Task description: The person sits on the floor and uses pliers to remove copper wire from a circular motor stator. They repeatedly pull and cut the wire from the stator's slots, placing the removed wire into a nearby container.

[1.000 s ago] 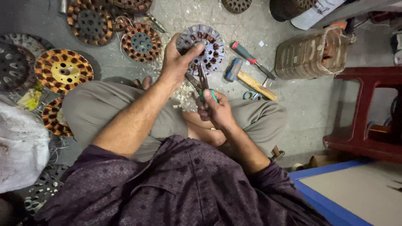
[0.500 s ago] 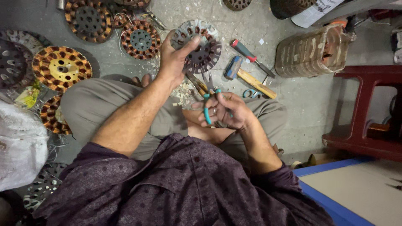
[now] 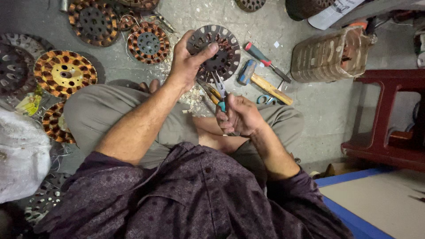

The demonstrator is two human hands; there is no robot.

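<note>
Both hands work just above the lap of a person sitting cross-legged on a grey concrete floor (image 3: 310,106). Left hand (image 3: 188,59) is closed around the edge of a dark round slotted stator disc (image 3: 223,53), thumb across its face, holding it upright above the floor in front of the knees. Right hand (image 3: 239,117) is closed around the blue handles of a pair of pliers (image 3: 220,90), whose nose points up at the lower rim of the disc. It is too small to tell whether the nose touches.

Around them, from largest down: a dark red stool (image 3: 389,115) at the right, a pale ribbed stator core (image 3: 330,55) beside it, and several copper-wound discs (image 3: 64,73) spread across the floor at the left. Just right of the held disc lie a wooden-handled hammer (image 3: 265,84) and a red-handled screwdriver (image 3: 265,61).
</note>
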